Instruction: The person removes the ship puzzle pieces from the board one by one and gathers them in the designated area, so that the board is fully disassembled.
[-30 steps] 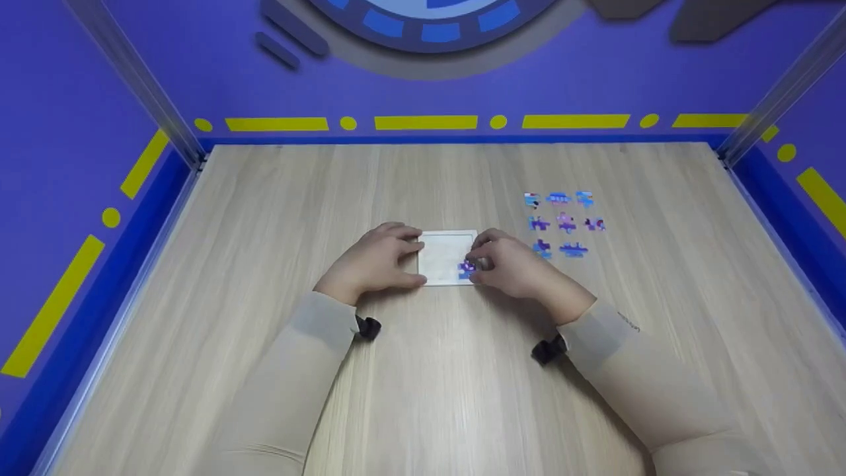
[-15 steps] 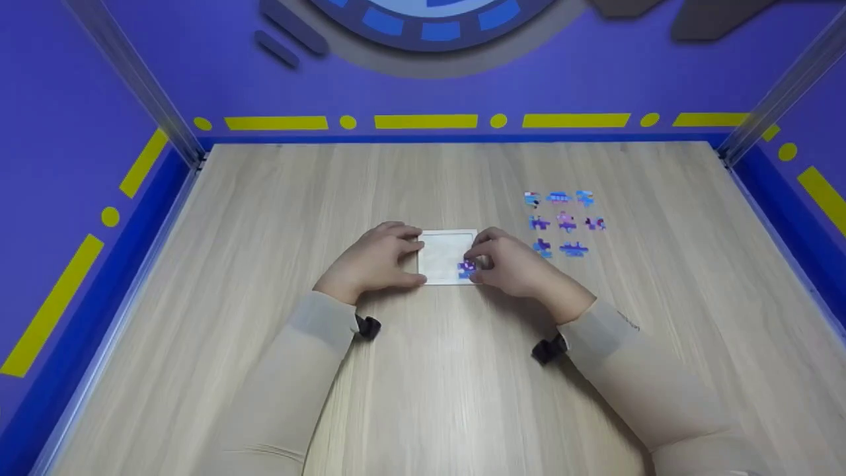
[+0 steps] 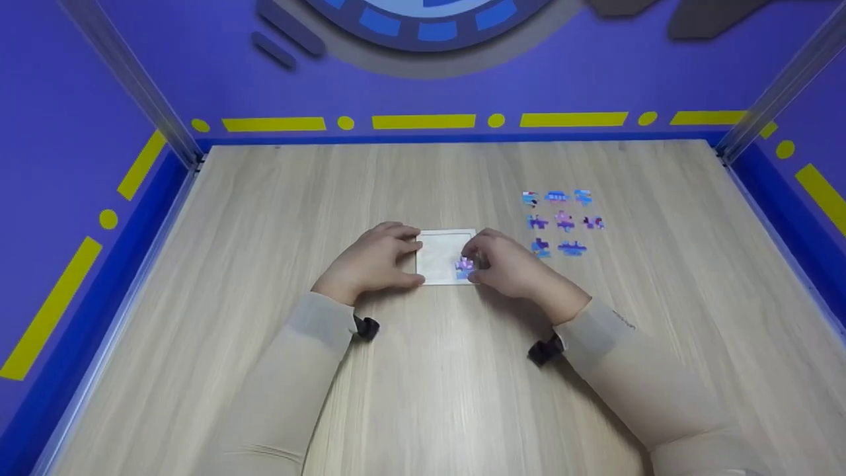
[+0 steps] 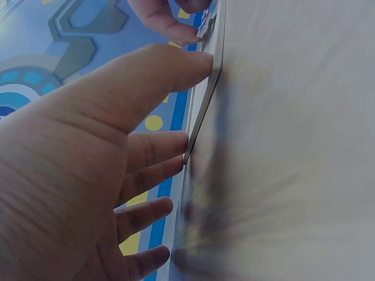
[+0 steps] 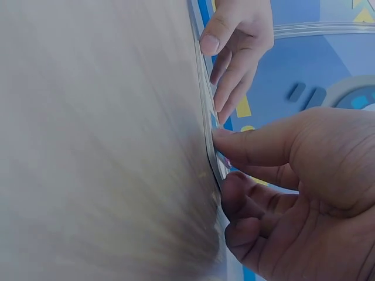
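Note:
A thin white puzzle tray (image 3: 437,258) lies flat on the table between both hands. My left hand (image 3: 377,261) rests at its left side, thumb on the near corner and fingertips at the left edge. In the left wrist view those fingers (image 4: 155,146) are nearly straight. At the tray's right end my right hand (image 3: 512,264) pinches a pink, purple and blue jigsaw piece (image 3: 464,266) with thumb and curled fingers, low in the tray's near right corner. The right wrist view shows the right thumb (image 5: 234,145) at the tray edge, the piece mostly hidden behind it.
Several loose jigsaw pieces (image 3: 564,221) lie apart in rough rows to the right, beyond my right hand. The wooden table (image 3: 423,383) is bounded by a blue back wall (image 3: 423,92) with yellow marks and by side walls.
The jigsaw piece has shifted slightly left, looks lighter, and shows more of its face as the right fingertips draw back a little. My left hand stays at the tray.

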Available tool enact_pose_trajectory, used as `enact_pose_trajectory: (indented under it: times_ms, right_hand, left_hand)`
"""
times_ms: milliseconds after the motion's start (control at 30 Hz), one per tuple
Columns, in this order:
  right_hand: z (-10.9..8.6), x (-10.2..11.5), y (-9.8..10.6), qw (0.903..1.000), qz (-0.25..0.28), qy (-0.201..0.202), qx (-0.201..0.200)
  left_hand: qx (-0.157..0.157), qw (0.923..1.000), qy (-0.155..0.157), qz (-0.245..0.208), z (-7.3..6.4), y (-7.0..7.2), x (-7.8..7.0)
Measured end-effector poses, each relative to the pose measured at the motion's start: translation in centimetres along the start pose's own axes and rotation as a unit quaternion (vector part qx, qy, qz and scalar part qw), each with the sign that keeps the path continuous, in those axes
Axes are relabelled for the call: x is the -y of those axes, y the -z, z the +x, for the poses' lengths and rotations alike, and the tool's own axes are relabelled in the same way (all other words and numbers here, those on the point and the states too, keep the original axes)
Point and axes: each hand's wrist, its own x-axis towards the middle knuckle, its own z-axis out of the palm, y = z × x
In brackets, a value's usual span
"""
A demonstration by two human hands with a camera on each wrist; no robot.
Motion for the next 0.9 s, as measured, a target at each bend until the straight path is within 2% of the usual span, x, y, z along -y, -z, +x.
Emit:
enact_pose_trajectory:
  times_ms: [333,733,900]
  right_hand:
    - [-0.05,0.03,0.04,0.9996,0.027,0.002,0.011]
    - [-0.1,-0.37,0.19,0.9993,0.023,0.029,-0.006]
    - [-0.13,-0.53,0.24,0.9982,0.055,0.022,-0.011]
  left_hand:
    - [0.003,1.0,0.002,0.005,-0.08,0.0,0.02]
    - [0.003,1.0,0.003,-0.003,-0.06,0.06,0.01]
    - [0.004,1.0,0.003,-0.001,0.02,0.01,0.06]
